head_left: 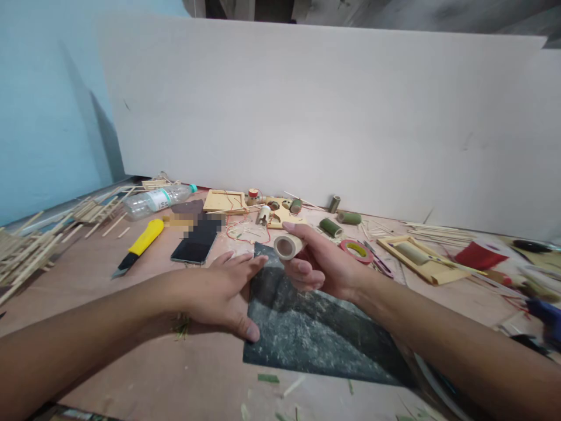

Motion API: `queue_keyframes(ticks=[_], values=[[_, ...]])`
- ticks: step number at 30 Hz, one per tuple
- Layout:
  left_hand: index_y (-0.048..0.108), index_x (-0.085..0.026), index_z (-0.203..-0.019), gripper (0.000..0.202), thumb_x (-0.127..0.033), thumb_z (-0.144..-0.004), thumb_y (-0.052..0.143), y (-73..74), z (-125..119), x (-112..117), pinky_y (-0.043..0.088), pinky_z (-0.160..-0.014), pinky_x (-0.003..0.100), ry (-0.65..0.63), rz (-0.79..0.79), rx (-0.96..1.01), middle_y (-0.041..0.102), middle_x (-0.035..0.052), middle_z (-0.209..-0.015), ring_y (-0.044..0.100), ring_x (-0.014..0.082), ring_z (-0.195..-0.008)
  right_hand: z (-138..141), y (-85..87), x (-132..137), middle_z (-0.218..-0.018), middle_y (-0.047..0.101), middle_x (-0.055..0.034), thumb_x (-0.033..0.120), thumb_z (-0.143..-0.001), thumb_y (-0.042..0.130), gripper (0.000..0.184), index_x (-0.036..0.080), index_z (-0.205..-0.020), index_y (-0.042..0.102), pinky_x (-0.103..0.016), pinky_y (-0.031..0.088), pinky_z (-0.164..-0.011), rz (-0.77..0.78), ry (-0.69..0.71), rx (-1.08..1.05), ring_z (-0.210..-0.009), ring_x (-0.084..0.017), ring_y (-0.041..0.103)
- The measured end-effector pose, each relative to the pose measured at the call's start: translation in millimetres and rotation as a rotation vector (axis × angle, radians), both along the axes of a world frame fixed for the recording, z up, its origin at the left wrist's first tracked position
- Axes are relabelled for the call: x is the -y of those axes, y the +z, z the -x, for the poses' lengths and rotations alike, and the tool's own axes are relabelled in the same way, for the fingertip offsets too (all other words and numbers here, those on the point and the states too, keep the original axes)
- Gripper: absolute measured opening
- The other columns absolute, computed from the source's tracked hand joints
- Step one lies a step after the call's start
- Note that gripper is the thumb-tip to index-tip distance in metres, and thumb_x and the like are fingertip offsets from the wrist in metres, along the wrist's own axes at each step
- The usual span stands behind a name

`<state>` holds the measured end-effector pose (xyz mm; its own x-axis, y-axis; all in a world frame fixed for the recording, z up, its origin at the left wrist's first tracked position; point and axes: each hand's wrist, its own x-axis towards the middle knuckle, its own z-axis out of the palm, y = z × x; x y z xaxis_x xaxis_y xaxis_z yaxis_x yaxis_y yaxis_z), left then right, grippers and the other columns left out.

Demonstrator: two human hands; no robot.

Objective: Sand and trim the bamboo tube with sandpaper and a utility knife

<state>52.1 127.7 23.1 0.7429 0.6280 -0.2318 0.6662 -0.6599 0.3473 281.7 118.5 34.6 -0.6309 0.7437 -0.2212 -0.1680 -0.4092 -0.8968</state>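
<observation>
My right hand grips a short, pale bamboo tube, its hollow end turned toward me. Below it lies a dark, scuffed sheet, perhaps sandpaper, flat on the table. My left hand rests with spread fingers along the sheet's left edge, thumb and fingertips on it. Beyond the left fingers is a black phone. Green bamboo pieces and a roll of tape lie past the right hand.
At left are a yellow utility knife, a plastic bottle and bamboo stick frames. Wooden pieces with red wire stand at the back. A wooden frame and red spool sit right. A white board rises behind.
</observation>
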Motion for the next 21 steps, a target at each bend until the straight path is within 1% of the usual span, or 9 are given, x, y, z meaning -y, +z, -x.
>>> queue_keyframes(ticks=[2, 4, 5, 7, 8, 11, 14, 18, 21], values=[[0.050, -0.019, -0.147, 0.084, -0.070, -0.083, 0.068, 4.7, -5.6, 3.4, 0.044, -0.107, 0.046, 0.042, -0.030, 0.167, 0.059, 0.0169, -0.146, 0.054, 0.0385, -0.133, 0.8, -2.1, -1.0, -0.042, 0.033, 0.0110, 0.058, -0.096, 0.051, 0.052, 0.021, -0.061, 0.047, -0.020, 0.018, -0.035, 0.001, -0.027, 0.015, -0.034, -0.005, 0.015], [0.061, -0.021, -0.129, 0.050, -0.060, -0.100, 0.052, 9.5, -9.7, 6.6, 0.048, -0.096, 0.040, 0.088, -0.102, 0.346, 0.070, 0.0106, -0.125, 0.065, 0.0306, -0.113, 0.8, -4.3, -1.8, -0.045, 0.032, 0.0114, 0.060, -0.095, 0.053, 0.051, 0.021, -0.063, 0.047, -0.019, 0.017, -0.035, -0.005, -0.039, 0.043, -0.037, -0.005, 0.014], [0.063, -0.022, -0.123, 0.044, -0.056, -0.105, 0.044, 11.9, -11.0, 8.3, 0.048, -0.092, 0.038, 0.112, -0.145, 0.406, 0.072, 0.0085, -0.118, 0.066, 0.0279, -0.107, 0.6, -5.5, -2.2, -0.047, 0.032, 0.0117, 0.061, -0.094, 0.054, 0.050, 0.021, -0.064, 0.047, -0.018, 0.016, -0.036, -0.009, -0.043, 0.060, -0.038, -0.005, 0.014], [0.065, -0.021, -0.114, 0.042, -0.050, -0.110, 0.034, 16.1, -12.3, 11.6, 0.046, -0.086, 0.036, 0.148, -0.226, 0.464, 0.072, 0.0060, -0.108, 0.066, 0.0246, -0.098, 0.7, -8.1, -2.8, -0.049, 0.031, 0.0121, 0.062, -0.093, 0.057, 0.050, 0.021, -0.066, 0.046, -0.018, 0.015, -0.036, -0.015, -0.048, 0.092, -0.039, -0.005, 0.013], [0.065, -0.021, -0.109, 0.041, -0.047, -0.110, 0.034, 17.7, -12.7, 13.1, 0.045, -0.082, 0.034, 0.149, -0.265, 0.472, 0.071, 0.0050, -0.102, 0.065, 0.0234, -0.093, 1.0, -9.4, -2.9, -0.049, 0.031, 0.0121, 0.062, -0.093, 0.057, 0.050, 0.022, -0.067, 0.045, -0.018, 0.015, -0.036, -0.017, -0.050, 0.107, -0.040, -0.005, 0.014], [0.063, -0.020, -0.098, 0.032, -0.039, -0.109, 0.041, 20.1, -13.6, 16.3, 0.042, -0.076, 0.031, 0.087, -0.373, 0.448, 0.067, 0.0025, -0.093, 0.062, 0.0204, -0.085, 2.5, -13.2, -2.4, -0.049, 0.031, 0.0119, 0.064, -0.093, 0.056, 0.050, 0.022, -0.068, 0.045, -0.018, 0.015, -0.036, -0.042, -0.068, 0.160, -0.039, -0.005, 0.017], [0.060, -0.020, -0.091, 0.025, -0.031, -0.107, 0.044, 20.2, -14.4, 17.3, 0.040, -0.071, 0.030, 0.048, -0.413, 0.366, 0.064, 0.0009, -0.088, 0.060, 0.0183, -0.079, 3.8, -16.1, -1.3, -0.051, 0.032, 0.0114, 0.060, -0.092, 0.060, 0.046, 0.021, -0.070, 0.048, -0.018, 0.017, -0.036, -0.116, -0.117, 0.221, -0.040, -0.006, 0.021], [0.054, -0.020, -0.082, 0.023, -0.023, -0.103, 0.045, 17.8, -14.5, 16.0, 0.037, -0.065, 0.029, 0.043, -0.450, 0.274, 0.060, -0.0004, -0.081, 0.057, 0.0167, -0.072, 4.7, -18.5, -0.5, -0.052, 0.036, 0.0098, 0.059, -0.090, 0.066, 0.047, 0.020, -0.069, 0.050, -0.019, 0.021, -0.036, -0.223, -0.164, 0.309, -0.041, -0.006, 0.029], [0.052, -0.021, -0.080, 0.022, -0.020, -0.101, 0.045, 13.3, -14.5, 14.2, 0.035, -0.062, 0.030, 0.026, -0.506, 0.250, 0.059, -0.0004, -0.079, 0.056, 0.0169, -0.069, 5.2, -19.3, -0.5, -0.050, 0.035, 0.0098, 0.060, -0.090, 0.066, 0.049, 0.021, -0.067, 0.049, -0.019, 0.021, -0.036, -0.259, -0.170, 0.361, -0.040, -0.006, 0.029]])
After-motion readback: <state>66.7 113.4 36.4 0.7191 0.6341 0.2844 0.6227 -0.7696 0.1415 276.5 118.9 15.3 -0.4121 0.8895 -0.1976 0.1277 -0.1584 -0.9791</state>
